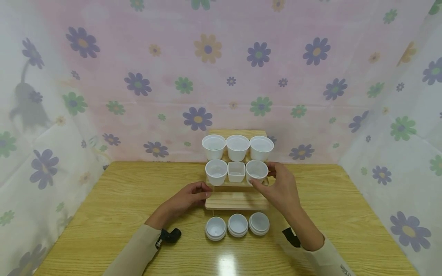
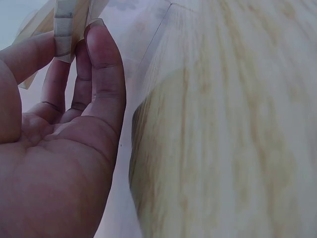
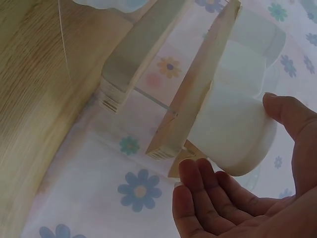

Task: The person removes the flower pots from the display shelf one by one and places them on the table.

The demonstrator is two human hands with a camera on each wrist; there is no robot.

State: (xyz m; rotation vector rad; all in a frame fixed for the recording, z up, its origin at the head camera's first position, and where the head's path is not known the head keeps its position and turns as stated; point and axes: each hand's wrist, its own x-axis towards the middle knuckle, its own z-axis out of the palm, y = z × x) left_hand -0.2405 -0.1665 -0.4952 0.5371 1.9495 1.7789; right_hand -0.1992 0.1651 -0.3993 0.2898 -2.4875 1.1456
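A stepped wooden rack [image 1: 236,200] stands on the table with white plastic cups on its upper boards. My left hand [image 1: 189,196] grips the left end of the lowest board, and the left wrist view shows its wooden end [image 2: 63,34] between thumb and fingers. On the middle board sit a round cup [image 1: 216,171], a small square cup [image 1: 236,173] and, at the right end, another round cup [image 1: 257,168]. Around that right cup is my right hand [image 1: 281,188], thumb at its front and fingers at its far side. The right wrist view shows this cup [image 3: 230,131] on the board.
Three white cups [image 1: 237,142] fill the top board. Three white ridged jars [image 1: 238,227] stand in a row on the wooden table [image 1: 114,214] before the rack. Flowered cloth [image 1: 235,88] hangs close behind and at both sides.
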